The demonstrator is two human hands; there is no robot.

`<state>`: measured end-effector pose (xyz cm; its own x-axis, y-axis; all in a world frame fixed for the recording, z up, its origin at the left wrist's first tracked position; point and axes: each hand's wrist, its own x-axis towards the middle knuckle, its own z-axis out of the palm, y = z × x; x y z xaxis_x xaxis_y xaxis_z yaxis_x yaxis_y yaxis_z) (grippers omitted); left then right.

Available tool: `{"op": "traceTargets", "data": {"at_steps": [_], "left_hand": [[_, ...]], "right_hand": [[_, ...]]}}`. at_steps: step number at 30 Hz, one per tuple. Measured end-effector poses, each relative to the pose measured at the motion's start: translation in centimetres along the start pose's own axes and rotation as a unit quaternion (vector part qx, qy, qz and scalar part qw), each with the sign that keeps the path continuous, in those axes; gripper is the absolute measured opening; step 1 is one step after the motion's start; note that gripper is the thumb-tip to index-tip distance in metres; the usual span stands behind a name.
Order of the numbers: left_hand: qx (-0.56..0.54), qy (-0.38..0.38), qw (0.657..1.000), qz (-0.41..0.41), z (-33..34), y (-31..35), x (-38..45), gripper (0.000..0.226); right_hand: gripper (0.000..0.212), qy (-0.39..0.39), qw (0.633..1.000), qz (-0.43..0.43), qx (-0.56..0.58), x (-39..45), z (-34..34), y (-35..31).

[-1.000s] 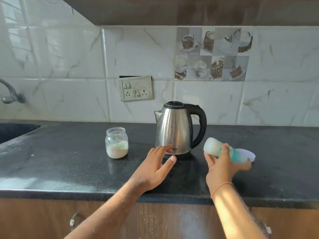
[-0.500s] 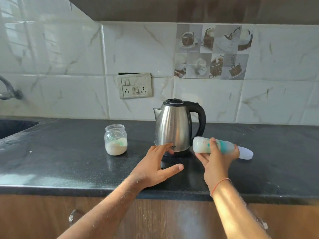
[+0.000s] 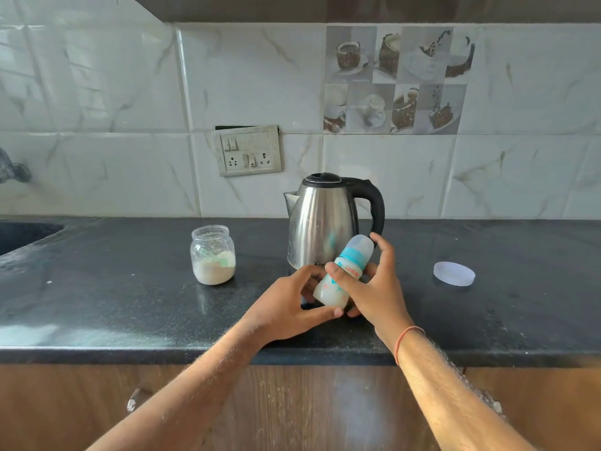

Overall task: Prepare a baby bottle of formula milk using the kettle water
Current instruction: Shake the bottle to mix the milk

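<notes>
A small baby bottle (image 3: 341, 278) with a teal collar, a clear cap and white milk inside leans to the right, just in front of the steel kettle (image 3: 322, 222). My right hand (image 3: 374, 288) grips its middle from the right. My left hand (image 3: 286, 307) cups its base from the left and below. The kettle has a black lid and a black handle and stands upright on the dark counter (image 3: 130, 304). An open glass jar (image 3: 213, 255) with pale powder and a green scoop stands left of the kettle.
A round translucent lid (image 3: 454, 273) lies flat on the counter to the right. A sink basin (image 3: 19, 236) and a tap (image 3: 13, 169) are at the far left. A wall socket plate (image 3: 247, 151) sits above the jar. Wooden cabinet fronts run below the counter edge.
My right hand swung the bottle from lying sideways to cap-up and brought it left, in front of the kettle. My left hand closed around the bottle's base.
</notes>
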<state>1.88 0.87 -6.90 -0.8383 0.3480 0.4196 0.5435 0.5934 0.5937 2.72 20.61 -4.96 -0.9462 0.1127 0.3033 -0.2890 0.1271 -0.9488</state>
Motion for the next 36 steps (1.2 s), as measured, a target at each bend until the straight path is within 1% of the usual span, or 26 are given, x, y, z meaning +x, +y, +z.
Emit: {"op": "traceTargets", "data": {"at_steps": [2, 3, 5, 7, 9, 12, 15, 17, 20, 23, 26, 28, 30, 32, 34, 36], "left_hand": [[-0.041, -0.008, 0.999, -0.006, -0.1, -0.4, 0.2, 0.062], [-0.086, -0.016, 0.996, -0.021, -0.2, -0.7, 0.3, 0.060], [-0.199, -0.037, 0.978, -0.056, -0.7, -0.9, 0.4, 0.055], [-0.261, -0.046, 0.962, -0.072, -1.2, -1.0, 0.5, 0.057], [-0.279, -0.060, 0.955, -0.077, -1.4, -1.1, 0.6, 0.055], [-0.271, -0.080, 0.955, -0.086, -1.4, -0.8, 0.7, 0.048], [-0.247, -0.081, 0.962, -0.082, -1.2, -0.1, 0.7, 0.040], [-0.222, -0.067, 0.970, -0.072, -0.8, 0.0, 0.7, 0.043], [-0.174, -0.042, 0.981, -0.079, -0.5, -0.1, 0.8, 0.046], [-0.159, -0.080, 0.981, -0.074, -0.6, -0.2, 0.6, 0.044], [-0.162, -0.126, 0.977, -0.066, -0.8, -0.1, 0.5, 0.048], [-0.162, -0.138, 0.975, -0.056, -1.0, 0.0, 0.5, 0.051], [-0.178, -0.134, 0.973, -0.054, -1.0, 0.1, 0.6, 0.055], [-0.194, -0.115, 0.973, -0.053, -0.7, 0.0, 0.7, 0.061], [-0.175, -0.083, 0.980, -0.039, -0.2, -0.4, 0.9, 0.065], [-0.142, -0.048, 0.988, -0.024, 0.1, -1.0, 1.0, 0.071]], "right_hand": [[0.076, -0.016, 1.000, 0.007, 0.009, 0.2, -0.1, 0.0], [0.067, -0.031, 0.999, 0.013, 0.027, 0.4, -0.2, -0.1], [0.055, -0.065, 0.994, 0.028, 0.086, 0.7, -0.6, 0.1], [0.053, -0.096, 0.986, 0.035, 0.134, 1.0, -1.1, 0.5], [0.062, -0.120, 0.981, 0.037, 0.149, 1.2, -1.4, 0.9], [0.078, -0.129, 0.979, 0.042, 0.155, 1.6, -1.4, 1.3], [0.080, -0.111, 0.981, 0.035, 0.153, 1.8, -1.4, 1.6], [0.083, -0.096, 0.986, 0.027, 0.133, 1.7, -1.3, 1.5], [0.089, -0.080, 0.992, 0.019, 0.093, 1.6, -0.8, 1.3], [0.096, -0.098, 0.992, 0.020, 0.070, 1.6, -0.3, 1.2], [0.104, -0.128, 0.987, 0.036, 0.089, 1.7, -0.1, 1.3], [0.109, -0.142, 0.984, 0.042, 0.097, 1.9, -0.2, 1.5], [0.108, -0.154, 0.981, 0.038, 0.116, 1.9, -0.5, 1.6], [0.098, -0.145, 0.981, 0.028, 0.127, 1.8, -0.7, 1.5], [0.086, -0.120, 0.984, 0.022, 0.133, 1.6, -0.8, 1.5], [0.081, -0.066, 0.982, 0.028, 0.172, 1.6, -0.7, 1.3]]}}
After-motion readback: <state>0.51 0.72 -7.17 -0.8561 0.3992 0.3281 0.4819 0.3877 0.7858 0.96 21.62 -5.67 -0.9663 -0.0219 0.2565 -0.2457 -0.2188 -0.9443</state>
